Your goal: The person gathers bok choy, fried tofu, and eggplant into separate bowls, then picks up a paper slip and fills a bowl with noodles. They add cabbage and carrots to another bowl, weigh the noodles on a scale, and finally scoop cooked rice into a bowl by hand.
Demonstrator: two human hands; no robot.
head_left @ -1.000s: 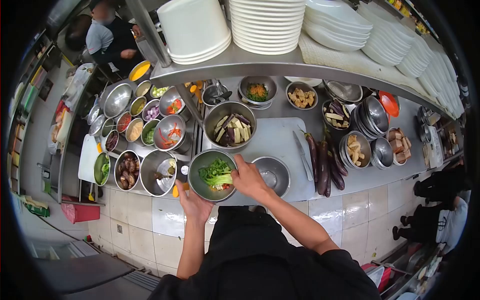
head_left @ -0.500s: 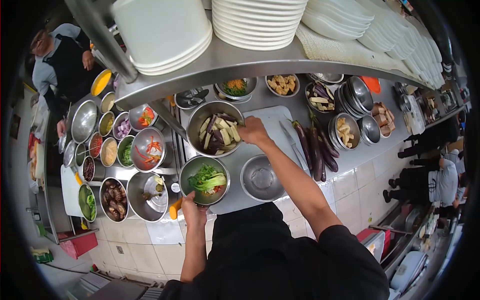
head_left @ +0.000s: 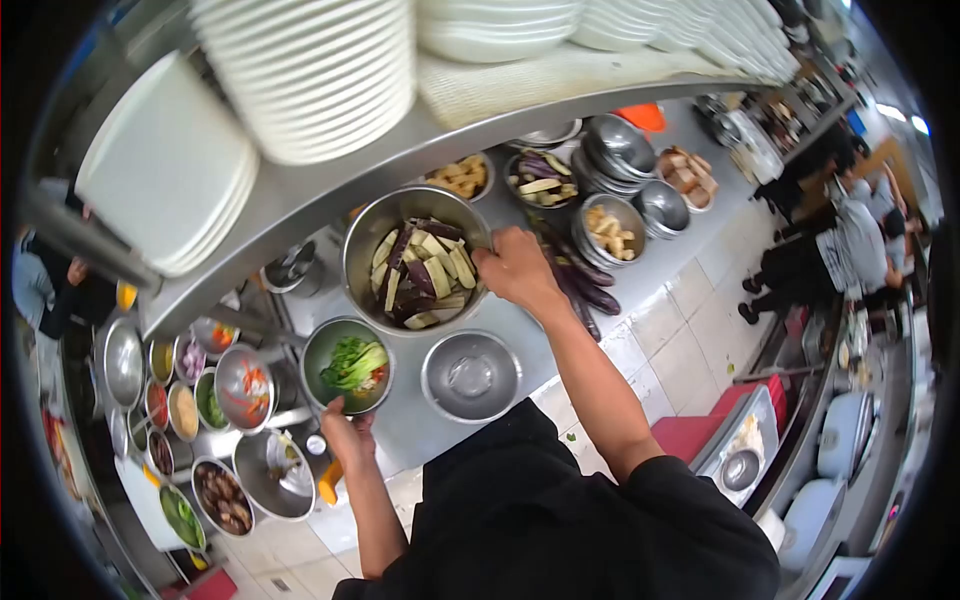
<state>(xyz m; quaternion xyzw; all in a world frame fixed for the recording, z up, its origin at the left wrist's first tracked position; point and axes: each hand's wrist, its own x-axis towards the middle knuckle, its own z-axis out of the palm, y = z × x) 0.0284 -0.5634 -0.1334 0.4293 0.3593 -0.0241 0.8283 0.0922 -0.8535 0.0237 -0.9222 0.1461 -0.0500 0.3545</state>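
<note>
My right hand (head_left: 515,268) grips the rim of a large steel bowl (head_left: 362,235), thumb and fingers closed on its right side. Cut eggplant pieces (head_left: 425,270), purple-skinned with pale flesh, lie inside it. At lower left, my left hand (head_left: 350,436) has its thumb at the near rim of a smaller steel bowl (head_left: 318,348); its other fingers curl partly out of sight. Leafy greens (head_left: 355,365) with red and pale bits fill that bowl. An empty steel bowl (head_left: 470,376) stands just right of it. Whole eggplants (head_left: 585,275) lie beyond my right wrist.
A steel shelf (head_left: 330,190) with stacked white plates (head_left: 310,80) overhangs the counter. Left are several bowls, including mushrooms (head_left: 222,497) and sliced red peppers (head_left: 257,388). Stacked steel bowls (head_left: 617,150) stand at back right. People (head_left: 855,240) are farther right.
My view has swung, shifting the counter leftward. My right hand has brought the eggplant bowl rightward over the cutting board; it looks larger and nearer. My left hand stays at the greens bowl.
</note>
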